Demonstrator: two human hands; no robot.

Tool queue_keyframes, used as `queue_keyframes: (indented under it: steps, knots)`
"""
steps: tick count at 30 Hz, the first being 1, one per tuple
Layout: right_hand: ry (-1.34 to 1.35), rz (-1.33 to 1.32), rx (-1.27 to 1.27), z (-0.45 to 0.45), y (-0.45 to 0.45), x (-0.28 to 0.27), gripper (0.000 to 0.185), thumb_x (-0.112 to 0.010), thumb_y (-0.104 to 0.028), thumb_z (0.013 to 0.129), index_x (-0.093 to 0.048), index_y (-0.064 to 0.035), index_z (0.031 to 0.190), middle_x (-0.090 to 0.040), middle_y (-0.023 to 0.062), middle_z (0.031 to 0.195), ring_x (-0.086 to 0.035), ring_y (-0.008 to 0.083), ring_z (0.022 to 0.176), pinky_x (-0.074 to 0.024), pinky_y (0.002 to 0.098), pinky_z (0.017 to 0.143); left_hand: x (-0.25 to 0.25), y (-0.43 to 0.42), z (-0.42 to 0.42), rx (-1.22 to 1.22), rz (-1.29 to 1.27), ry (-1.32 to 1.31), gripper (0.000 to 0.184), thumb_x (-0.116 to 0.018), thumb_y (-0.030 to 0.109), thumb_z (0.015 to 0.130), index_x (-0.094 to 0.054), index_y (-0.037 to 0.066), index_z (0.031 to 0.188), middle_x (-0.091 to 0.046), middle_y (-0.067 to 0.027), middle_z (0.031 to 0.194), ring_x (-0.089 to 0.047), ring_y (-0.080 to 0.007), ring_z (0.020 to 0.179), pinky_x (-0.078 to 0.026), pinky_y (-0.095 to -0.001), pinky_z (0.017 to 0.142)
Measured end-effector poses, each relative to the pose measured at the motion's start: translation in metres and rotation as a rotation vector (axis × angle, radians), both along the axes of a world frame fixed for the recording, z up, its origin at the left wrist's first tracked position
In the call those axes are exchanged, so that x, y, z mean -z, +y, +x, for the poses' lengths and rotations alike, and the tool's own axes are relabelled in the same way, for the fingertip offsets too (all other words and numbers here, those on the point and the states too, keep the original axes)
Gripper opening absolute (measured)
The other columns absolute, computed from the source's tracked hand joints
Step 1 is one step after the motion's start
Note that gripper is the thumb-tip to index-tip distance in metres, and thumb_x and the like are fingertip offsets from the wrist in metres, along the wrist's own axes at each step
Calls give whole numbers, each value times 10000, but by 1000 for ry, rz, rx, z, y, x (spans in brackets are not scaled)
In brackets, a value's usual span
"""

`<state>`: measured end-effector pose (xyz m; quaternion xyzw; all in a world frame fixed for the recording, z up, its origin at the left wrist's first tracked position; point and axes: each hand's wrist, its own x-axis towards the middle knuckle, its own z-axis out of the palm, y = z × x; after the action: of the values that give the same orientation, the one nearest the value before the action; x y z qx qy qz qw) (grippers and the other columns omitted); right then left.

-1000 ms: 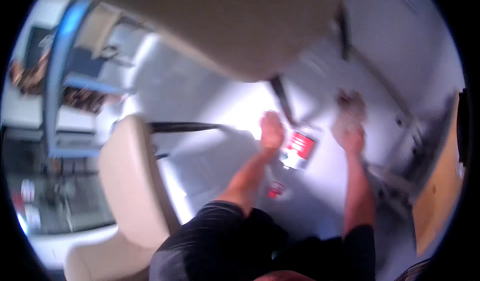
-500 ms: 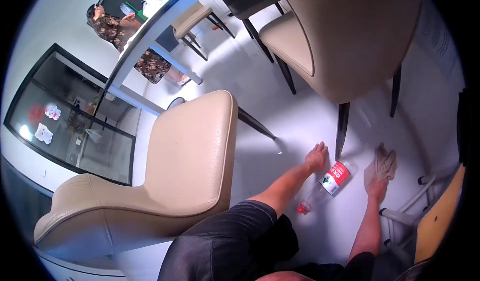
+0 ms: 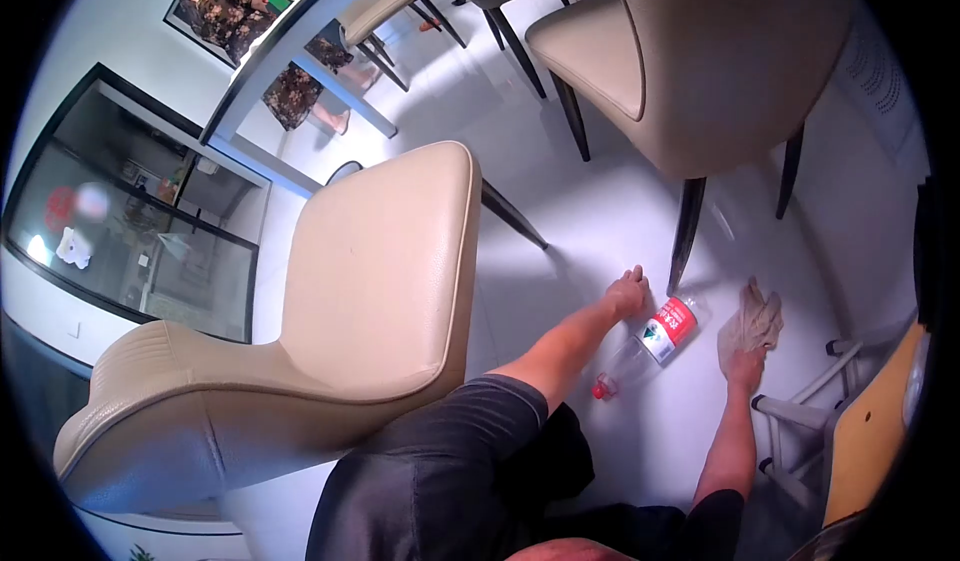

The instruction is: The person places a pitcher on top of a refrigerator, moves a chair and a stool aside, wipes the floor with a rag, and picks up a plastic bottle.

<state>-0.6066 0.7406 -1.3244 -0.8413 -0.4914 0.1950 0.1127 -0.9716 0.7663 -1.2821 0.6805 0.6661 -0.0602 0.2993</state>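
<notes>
A clear plastic bottle [image 3: 666,330] with a red and white label and a red cap lies on the pale floor between my hands. My left hand [image 3: 628,293] rests on the floor at the upper left of the bottle, fingers apart and holding nothing. On the bottle's right, my right hand [image 3: 745,358] presses a crumpled beige cloth [image 3: 752,321] against the floor; the cloth covers most of its fingers.
A beige chair [image 3: 380,271] stands at the left, and another [image 3: 720,71] has a black leg near the bottle. A wooden piece [image 3: 872,416] with pale metal legs is at the right. Beyond a table [image 3: 290,46] stands a person in a floral dress [image 3: 235,16].
The view has swung since the blurred earliest frame and shifted slightly since the later one. My right hand still has the cloth, and my left hand remains on the floor.
</notes>
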Motion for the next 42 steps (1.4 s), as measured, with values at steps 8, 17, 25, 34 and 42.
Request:
queue_keyframes:
  steps: [8,17,25,34,42]
  knots:
    - [-104,99,-174,8,-1,22,586,-695,-237,854,-470,48,1314,-630,290,1208,-623,456,1113,-518,512,953,-16,-11,12,54,125,153,574,-533,250,892,-499,-75,1365,-352,-280,1517,-426,-447,1364,-452,-484,1082]
    - [-119,84,-196,10,3,24,620,-700,-272,867,-462,40,1346,-633,284,1204,-626,443,1121,-515,493,966,-29,-16,13,39,50,159,622,-515,234,930,-384,-18,1484,-216,-217,1634,-313,-389,1475,-413,-473,1105]
    - [-51,34,-26,1,3,14,643,-692,-305,857,-436,5,1359,-633,274,1220,-643,443,1094,-529,530,928,-29,-14,15,45,12,171,615,-465,212,956,-329,-8,1513,-178,-215,1646,-258,-382,1502,-417,-487,1114]
    - [-1,-83,15,-19,-2,-44,609,-683,-268,874,-471,45,1352,-611,292,1260,-603,440,1164,-500,496,983,-23,-14,14,60,36,191,606,-464,193,945,-343,-13,1502,-204,-225,1632,-280,-394,1487,-425,-479,1111]
    - [-34,21,-52,-3,-1,4,620,-676,-278,866,-472,37,1361,-618,281,1244,-611,435,1147,-506,503,976,-39,-19,19,15,49,209,568,-431,230,973,-368,-1,1488,-226,-207,1634,-316,-375,1476,-382,-469,1139]
